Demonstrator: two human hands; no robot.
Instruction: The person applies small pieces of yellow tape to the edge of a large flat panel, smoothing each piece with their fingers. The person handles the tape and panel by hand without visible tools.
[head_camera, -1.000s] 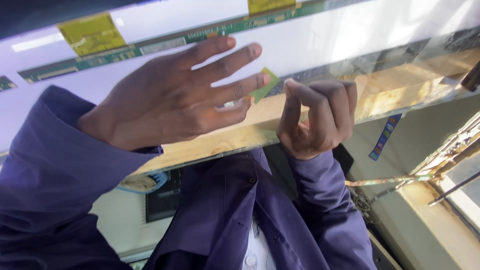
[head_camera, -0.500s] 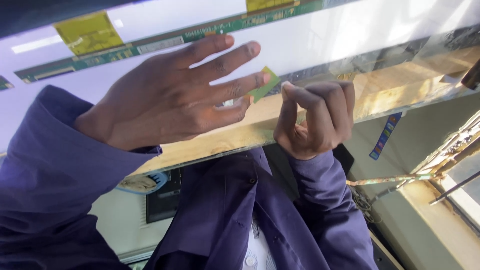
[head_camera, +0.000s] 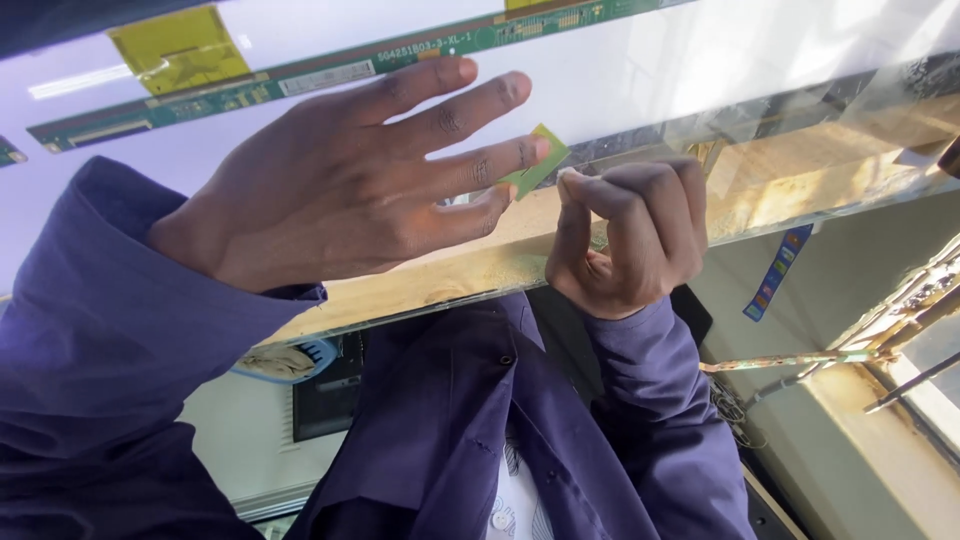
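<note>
Spreading open, left hand (head_camera: 340, 200) half hides a green tab (head_camera: 537, 160); right hand (head_camera: 625, 235) curled closed, contents unclear

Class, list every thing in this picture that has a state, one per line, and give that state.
left hand: open, fingers spread, touching the green tab
right hand: curled, fingers bent
green tab: tilted, beside left fingertips
circuit strip: lying along the white panel

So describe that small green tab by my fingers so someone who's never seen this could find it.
Start at the big white glossy panel and follow its lower edge to the left hand lying flat on it. The small green tab pokes out by its fingertips, just left of the right hand; unlike the long green circuit strip, it's short and slanted.
</note>
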